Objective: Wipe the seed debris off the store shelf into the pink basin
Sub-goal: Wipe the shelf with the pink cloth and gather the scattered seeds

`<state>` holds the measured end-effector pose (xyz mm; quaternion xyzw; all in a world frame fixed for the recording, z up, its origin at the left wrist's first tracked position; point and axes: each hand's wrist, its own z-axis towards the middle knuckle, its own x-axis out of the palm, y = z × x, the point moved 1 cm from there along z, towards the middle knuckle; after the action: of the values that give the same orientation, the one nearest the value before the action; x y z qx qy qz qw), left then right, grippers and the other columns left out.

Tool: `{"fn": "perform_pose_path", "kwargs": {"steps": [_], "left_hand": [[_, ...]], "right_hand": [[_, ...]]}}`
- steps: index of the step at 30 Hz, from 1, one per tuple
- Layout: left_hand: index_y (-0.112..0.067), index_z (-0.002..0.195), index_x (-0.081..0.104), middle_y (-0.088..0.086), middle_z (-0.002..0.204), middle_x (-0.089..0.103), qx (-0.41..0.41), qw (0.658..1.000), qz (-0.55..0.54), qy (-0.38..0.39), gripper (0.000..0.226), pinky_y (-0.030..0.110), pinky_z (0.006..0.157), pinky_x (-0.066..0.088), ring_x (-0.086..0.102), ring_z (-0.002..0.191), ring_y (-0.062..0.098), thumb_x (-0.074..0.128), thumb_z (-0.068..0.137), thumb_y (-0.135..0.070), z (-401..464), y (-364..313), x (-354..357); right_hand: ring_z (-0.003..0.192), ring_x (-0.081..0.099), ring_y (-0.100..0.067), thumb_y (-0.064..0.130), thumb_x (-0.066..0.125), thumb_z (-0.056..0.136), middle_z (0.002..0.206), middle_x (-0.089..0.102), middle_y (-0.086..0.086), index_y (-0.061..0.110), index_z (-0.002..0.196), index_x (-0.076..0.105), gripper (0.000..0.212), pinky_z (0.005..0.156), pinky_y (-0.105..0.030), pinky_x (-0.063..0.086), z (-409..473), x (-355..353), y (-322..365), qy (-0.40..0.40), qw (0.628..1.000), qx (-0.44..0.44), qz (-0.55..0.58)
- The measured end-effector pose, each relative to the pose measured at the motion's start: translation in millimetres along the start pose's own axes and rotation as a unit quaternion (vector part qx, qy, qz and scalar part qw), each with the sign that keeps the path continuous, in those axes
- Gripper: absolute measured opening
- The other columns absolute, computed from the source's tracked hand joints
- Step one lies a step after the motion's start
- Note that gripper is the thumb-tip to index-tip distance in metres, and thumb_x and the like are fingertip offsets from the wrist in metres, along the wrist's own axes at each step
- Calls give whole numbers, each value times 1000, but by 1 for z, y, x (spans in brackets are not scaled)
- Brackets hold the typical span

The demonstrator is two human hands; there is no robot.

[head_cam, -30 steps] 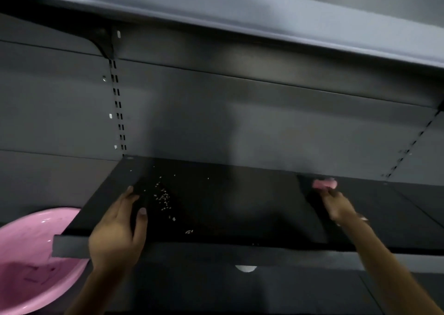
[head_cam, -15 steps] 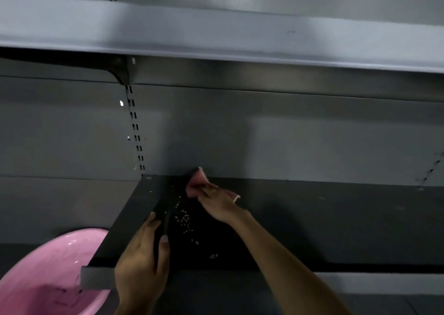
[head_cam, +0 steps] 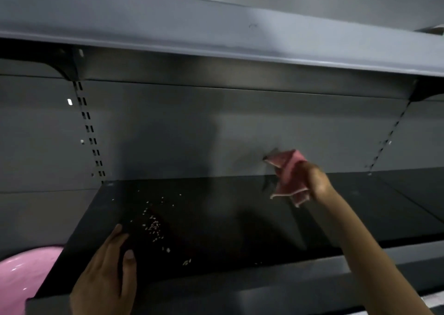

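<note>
A dark store shelf (head_cam: 240, 218) runs across the view. Pale seed debris (head_cam: 153, 227) lies scattered on its left part. My left hand (head_cam: 105, 281) rests flat on the shelf's front left edge, fingers straight, just left of the seeds. My right hand (head_cam: 317, 182) is lifted above the shelf to the right of the middle and grips a crumpled pink cloth (head_cam: 289, 177). The cloth hangs clear of the shelf surface. A pink basin (head_cam: 21, 281) shows below the shelf's left end, partly cut off by the frame.
A grey upper shelf (head_cam: 216, 38) overhangs close above. The grey back panel (head_cam: 192, 132) has slotted uprights at left and right. A bracket sits under the upper shelf at the left. Another dark shelf section continues to the right.
My right hand has swung with the pink cloth from the seed patch at the left back toward the right and lifted off the shelf. My left hand has stayed at the front edge.
</note>
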<state>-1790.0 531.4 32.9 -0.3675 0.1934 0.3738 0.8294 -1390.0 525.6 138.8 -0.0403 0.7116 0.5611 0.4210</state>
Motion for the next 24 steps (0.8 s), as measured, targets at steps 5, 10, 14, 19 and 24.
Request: {"fn": "perform_pose_path", "kwargs": {"steps": [5, 10, 14, 19, 24], "left_hand": [[-4, 107, 69, 9, 121, 65, 15, 1000, 16, -10, 48, 32, 65, 49, 69, 91, 28, 35, 87, -33, 1, -2, 1], [-6, 105, 71, 5, 120, 66, 0, 1000, 19, -1, 46, 25, 60, 45, 71, 87, 25, 37, 87, -32, 1, -3, 1], [-7, 109, 70, 5, 120, 66, -9, 1000, 27, 6, 46, 22, 60, 45, 71, 88, 24, 38, 86, -31, 1, -3, 0], [-9, 121, 64, 3, 125, 64, -38, 999, 27, 26, 50, 25, 75, 48, 67, 101, 22, 37, 87, -34, 1, -4, -4], [-7, 124, 62, 6, 125, 64, -28, 999, 10, 25, 50, 21, 81, 43, 62, 107, 18, 38, 88, -32, 0, -4, -2]], "right_hand": [[101, 60, -41, 48, 40, 92, 118, 59, -26, 13, 122, 55, 49, 88, -46, 50, 11, -41, -83, -145, 982, 69, -101], [145, 10, -29, 34, 31, 97, 157, 14, -13, 15, 146, 21, 54, 117, -43, 12, 39, 11, -110, -17, 948, 68, -310], [146, 6, -23, 31, 26, 98, 158, 10, -10, 13, 147, 16, 53, 120, -38, 2, 57, 74, -61, 30, 946, -35, -322], [143, 14, -29, 29, 30, 96, 154, 21, -15, 6, 145, 21, 55, 119, -40, 3, 35, 169, 13, 61, 926, -184, -324], [145, 10, -20, 20, 26, 98, 157, 15, -10, 6, 146, 18, 50, 120, -32, -1, -1, 217, 67, 152, 900, -291, -285]]}}
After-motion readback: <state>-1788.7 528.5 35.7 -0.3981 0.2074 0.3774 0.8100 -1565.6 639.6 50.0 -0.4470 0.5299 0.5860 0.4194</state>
